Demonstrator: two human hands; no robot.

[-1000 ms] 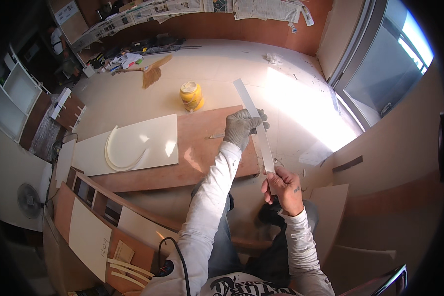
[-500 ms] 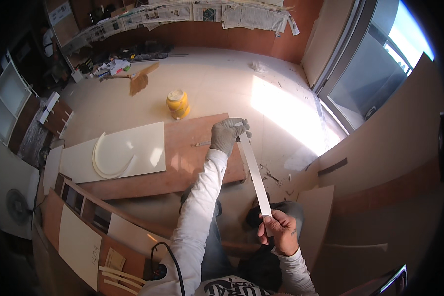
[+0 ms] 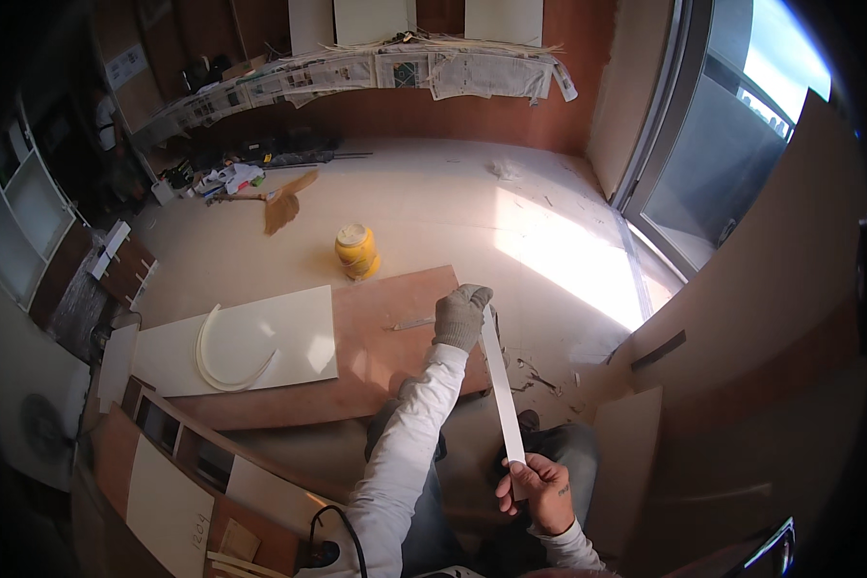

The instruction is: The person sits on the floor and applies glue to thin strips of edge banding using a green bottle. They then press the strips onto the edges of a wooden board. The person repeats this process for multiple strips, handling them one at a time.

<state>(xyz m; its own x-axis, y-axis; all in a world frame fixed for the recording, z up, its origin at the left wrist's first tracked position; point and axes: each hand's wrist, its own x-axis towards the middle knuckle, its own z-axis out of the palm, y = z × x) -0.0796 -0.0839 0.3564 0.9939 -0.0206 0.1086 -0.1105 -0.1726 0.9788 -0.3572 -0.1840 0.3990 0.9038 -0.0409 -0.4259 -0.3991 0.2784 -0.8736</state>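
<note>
A long, narrow white strip [image 3: 504,390] stretches between my two hands. My left hand [image 3: 462,316], in a grey knit glove, is closed at the strip's far end, the arm reaching forward. At its near end my bare right hand [image 3: 539,489] pinches the strip between thumb and fingers. Below my left hand lies a reddish-brown board [image 3: 395,308]. On that board rest a pale panel [image 3: 294,332] with a curved cream strip [image 3: 204,352] on it, and a small slim tool [image 3: 412,324] close to my left hand.
A yellow bucket [image 3: 357,252] stands beyond the board, and a straw broom [image 3: 284,204] lies farther left. Debris [image 3: 539,376] is scattered right of the board. Wooden cabinet parts [image 3: 178,438] fill the lower left. A glass door [image 3: 722,144] stands at the right, a newspaper-covered ledge [image 3: 356,75] at the back.
The view has tilted upward, so the room sits lower in the picture. My left hand has turned, its fingers now curled in more. Both hands still hold the strip's ends.
</note>
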